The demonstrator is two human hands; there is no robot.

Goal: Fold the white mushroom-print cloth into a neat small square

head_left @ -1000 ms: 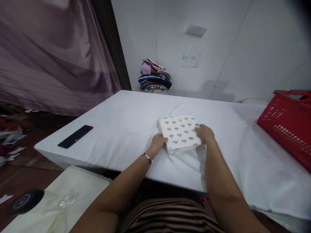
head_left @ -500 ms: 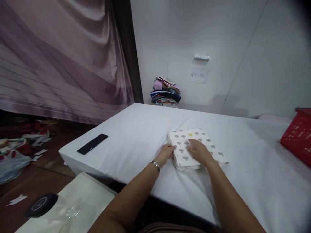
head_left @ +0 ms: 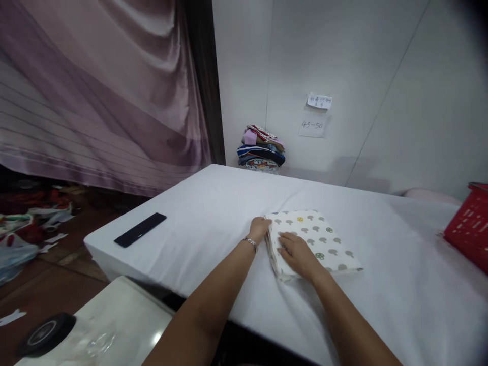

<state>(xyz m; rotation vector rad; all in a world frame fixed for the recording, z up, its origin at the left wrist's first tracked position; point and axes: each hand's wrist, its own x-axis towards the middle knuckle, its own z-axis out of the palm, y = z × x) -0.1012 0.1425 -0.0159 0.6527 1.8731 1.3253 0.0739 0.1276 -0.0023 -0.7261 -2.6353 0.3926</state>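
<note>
A folded white cloth (head_left: 310,236) printed with grey mushroom shapes and a few yellow and green motifs lies on the white-covered table (head_left: 213,218). My left hand (head_left: 260,229), with a metal band at the wrist, is closed on the cloth's far left edge. Its fingertips are partly hidden at that edge. My right hand (head_left: 299,255) rests on top of the cloth near its left side, fingers stretched out and slightly apart. Layers show along the cloth's left and near edges.
A black flat slab (head_left: 140,230) lies on the table's left. Several folded fabrics (head_left: 261,147) are stacked behind the far edge. A red basket (head_left: 470,229) stands at right. Lower left, a pale surface (head_left: 122,320) carries a round black object (head_left: 48,333). A curtain (head_left: 125,91) hangs left.
My right hand has slid left and nearer across the cloth, its fingers flatter. My left hand has moved farther up along the left edge. The camera view has shifted slightly.
</note>
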